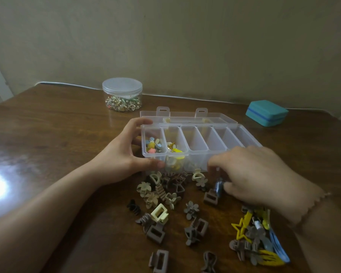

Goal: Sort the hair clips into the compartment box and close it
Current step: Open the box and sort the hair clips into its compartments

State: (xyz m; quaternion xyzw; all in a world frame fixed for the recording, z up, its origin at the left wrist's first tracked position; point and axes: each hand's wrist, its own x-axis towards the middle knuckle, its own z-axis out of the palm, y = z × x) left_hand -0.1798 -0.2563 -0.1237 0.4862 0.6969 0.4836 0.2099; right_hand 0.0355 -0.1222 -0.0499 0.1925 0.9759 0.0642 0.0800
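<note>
Left hand [124, 152] grips clear plastic box [195, 138]; right hand [252, 174] pinches blue clip [218, 187].

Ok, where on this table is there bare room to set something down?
Bare wood lies left of the left hand and compartment box, below the round jar, and between the box and the teal case. Crowded: the loose hair clips in front of the box, under the right hand.
</note>
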